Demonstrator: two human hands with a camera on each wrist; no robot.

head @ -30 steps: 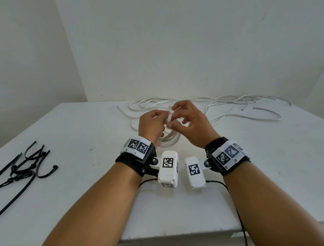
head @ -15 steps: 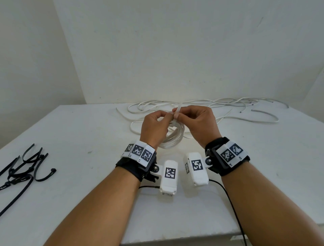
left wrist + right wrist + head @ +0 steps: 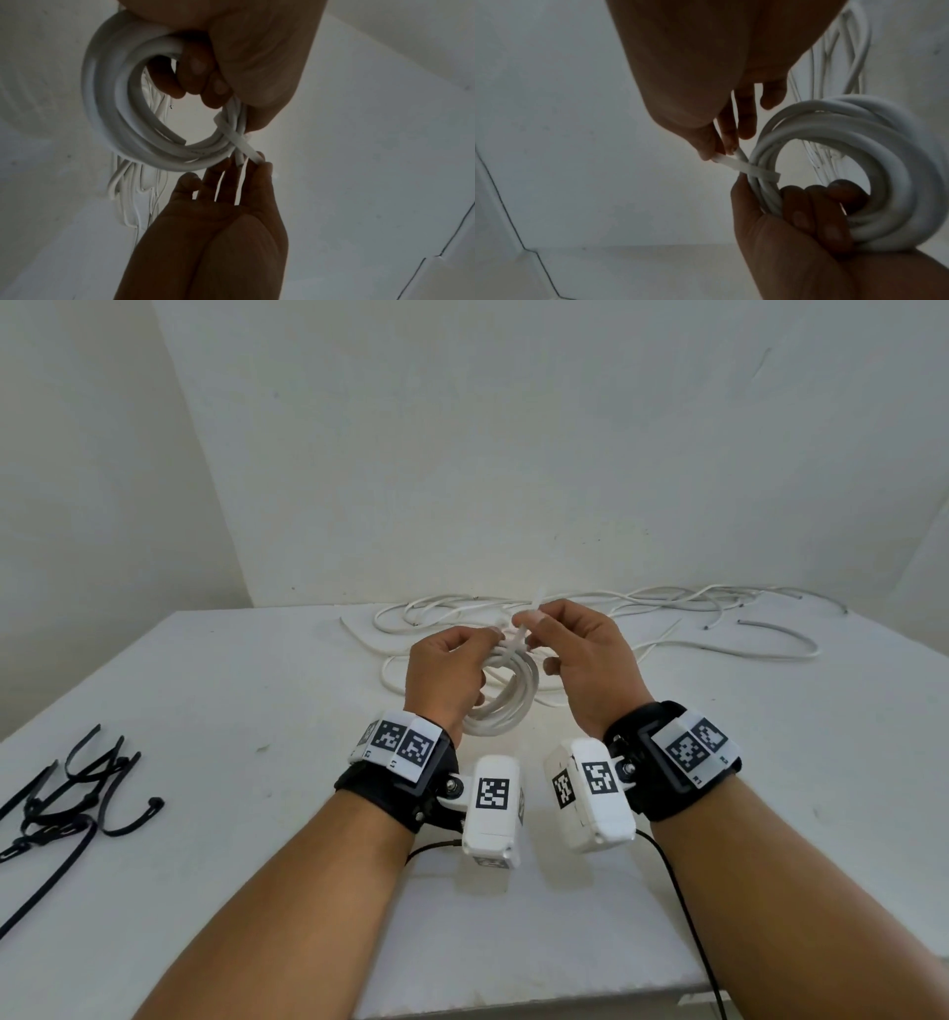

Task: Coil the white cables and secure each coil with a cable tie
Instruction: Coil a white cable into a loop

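A small coil of white cable [image 3: 506,706] hangs in the air above the white table [image 3: 257,711]. My left hand [image 3: 482,649] grips it, fingers curled through the ring [image 3: 107,113]. A white cable tie [image 3: 239,140] loops round the bundled strands beside those fingers. My right hand [image 3: 529,621] pinches the tie's tail [image 3: 731,162] between thumb and forefinger, its other fingers spread loose. The tail's end [image 3: 534,603] pokes up past the right fingertips. The tie's head is hidden between the hands.
Several loose white cables [image 3: 667,608] sprawl along the table's far edge by the wall. A pile of black cable ties [image 3: 77,793] lies at the left edge. A thin black wire [image 3: 688,916] runs from the right wrist camera over the near edge.
The right hand has shifted from fumbling at the tie to pinching its tail and drawing it up and away. The hands have parted a little, so more of the coil shows.
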